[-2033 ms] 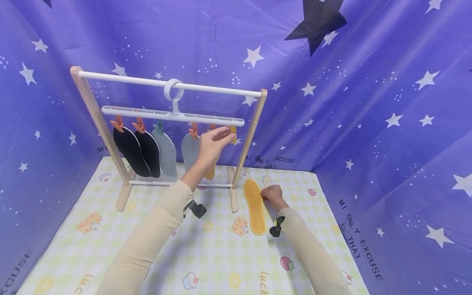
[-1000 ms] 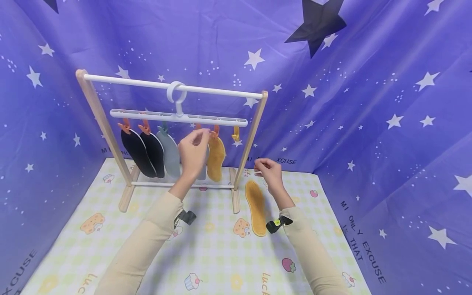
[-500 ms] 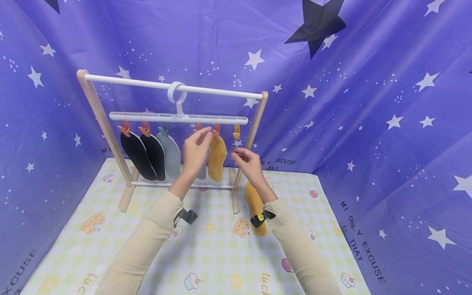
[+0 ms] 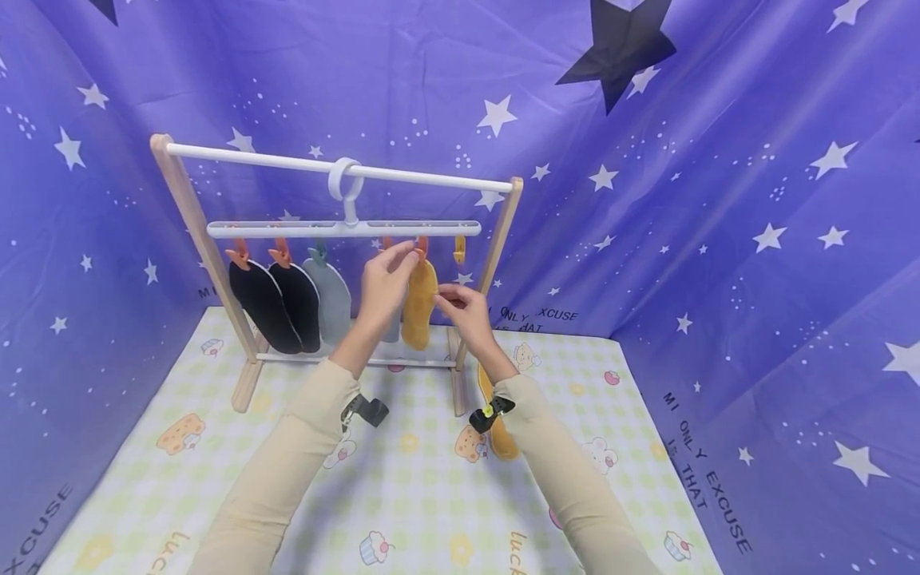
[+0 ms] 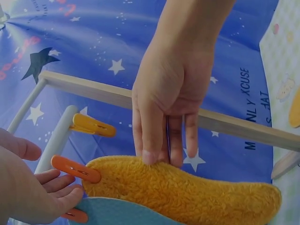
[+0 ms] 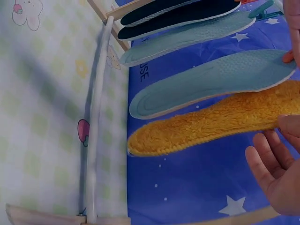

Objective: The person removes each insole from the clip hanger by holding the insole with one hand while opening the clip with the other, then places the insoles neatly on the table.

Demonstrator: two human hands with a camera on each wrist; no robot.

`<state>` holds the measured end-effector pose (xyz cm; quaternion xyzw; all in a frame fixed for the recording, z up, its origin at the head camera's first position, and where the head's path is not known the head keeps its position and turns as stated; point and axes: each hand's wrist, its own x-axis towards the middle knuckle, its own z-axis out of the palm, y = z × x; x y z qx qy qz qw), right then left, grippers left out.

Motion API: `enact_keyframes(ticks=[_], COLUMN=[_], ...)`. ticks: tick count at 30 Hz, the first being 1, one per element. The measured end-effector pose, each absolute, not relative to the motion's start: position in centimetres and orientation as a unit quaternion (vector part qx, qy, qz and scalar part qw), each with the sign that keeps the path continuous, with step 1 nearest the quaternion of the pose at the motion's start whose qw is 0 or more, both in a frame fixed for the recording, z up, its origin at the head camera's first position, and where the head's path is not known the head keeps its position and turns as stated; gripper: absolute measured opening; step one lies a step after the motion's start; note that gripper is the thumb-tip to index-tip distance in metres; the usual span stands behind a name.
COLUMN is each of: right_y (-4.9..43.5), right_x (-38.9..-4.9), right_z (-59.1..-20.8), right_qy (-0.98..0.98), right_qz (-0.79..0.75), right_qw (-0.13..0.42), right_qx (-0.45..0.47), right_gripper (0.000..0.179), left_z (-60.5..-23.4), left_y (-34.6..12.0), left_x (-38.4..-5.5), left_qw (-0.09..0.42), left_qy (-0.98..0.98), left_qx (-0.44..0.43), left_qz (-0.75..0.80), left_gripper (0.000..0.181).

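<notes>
A fuzzy yellow insole [image 4: 419, 311] hangs from an orange clip [image 5: 77, 168] on the white hanger [image 4: 287, 230]. My right hand [image 4: 469, 313] pinches its right edge near the top, thumb on the near face, as the right wrist view also shows. Beside the orange clip is my left hand [image 4: 383, 289], its thumb and fingers apart around the clip's end in the left wrist view. A grey-blue insole [image 6: 201, 84] hangs just left of the yellow one, partly behind my left hand in the head view. The yellow clip [image 4: 460, 249] at the hanger's right end holds nothing.
Two black insoles [image 4: 262, 307] and another grey-blue insole [image 4: 332, 299] hang further left. The wooden rack [image 4: 499, 235] carries the hanger on its white top rod. A second yellow insole [image 4: 503, 441] lies on the checked tablecloth [image 4: 424, 495], partly under my right forearm.
My left hand has left the yellow clip and moved left to the orange one. My right hand has risen from the insole on the table and taken hold of the hanging yellow insole's edge.
</notes>
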<state>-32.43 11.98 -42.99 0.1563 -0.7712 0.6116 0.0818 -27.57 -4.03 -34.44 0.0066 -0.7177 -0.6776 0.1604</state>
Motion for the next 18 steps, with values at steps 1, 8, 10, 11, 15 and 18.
enact_keyframes(ticks=[1,8,10,11,15,18], right_y=[11.8,11.8,11.9,12.0,12.4,12.7], right_x=[-32.4,-31.9,-31.6,-31.5,-31.3,-31.4], right_z=[-42.9,-42.6,-42.4,-42.3,-42.0,-41.9], right_qy=[-0.774,-0.782,-0.781,-0.779,-0.769,-0.76], right_qz=[0.609,0.602,0.605,0.608,0.625,0.639], right_qw=[0.082,0.083,0.079,0.074,0.051,0.031], right_qx=[0.152,0.136,0.136,0.135,0.127,0.116], right_gripper=[0.021,0.019,0.02,0.02,0.02,0.021], left_z=[-34.4,-34.0,-34.1,-34.1,-34.2,-34.2], left_y=[-4.0,-4.0,-4.1,-4.2,-4.7,-4.8], left_x=[-27.6,-28.2,-28.4,-28.5,-28.9,-29.0], left_qw=[0.16,0.159,0.151,0.146,0.13,0.125], left_qy=[-0.724,-0.74,-0.744,-0.747,-0.773,-0.778], left_qx=[0.01,0.002,-0.009,-0.016,-0.03,-0.036], left_qz=[-0.671,-0.654,-0.651,-0.648,-0.62,-0.614], left_gripper=[0.035,0.036,0.037,0.038,0.04,0.04])
